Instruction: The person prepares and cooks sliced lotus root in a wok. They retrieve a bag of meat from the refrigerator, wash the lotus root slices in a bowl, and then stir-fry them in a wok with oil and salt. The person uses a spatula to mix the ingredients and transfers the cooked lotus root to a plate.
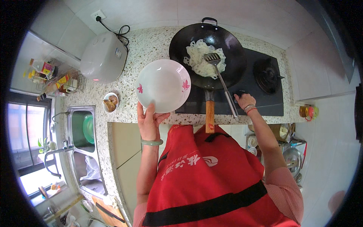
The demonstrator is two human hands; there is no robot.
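My left hand (151, 120) holds a white plate (163, 88) with pink flowers by its near rim, thumb on top. The plate is bare and overlaps the left side of the wok (232, 56) in view. Sliced lotus root (197, 56) lies in the wok. A slotted metal spatula (222, 79) rests with its head on the slices and its handle reaching over the wok's near rim. The wok's wooden handle (210, 113) points toward me. At the front of the black gas stove (263, 105), my right hand (246, 101) has its fingers at a control knob (239, 93), partly hidden.
A white rice cooker (99, 56) and a small bowl of brown food pieces (110, 102) stand on the left counter. Beyond are a bottle rack (68, 82) and a double sink (82, 147). A second burner (266, 75) sits at right. A knife (109, 211) lies on a cutting board (105, 207).
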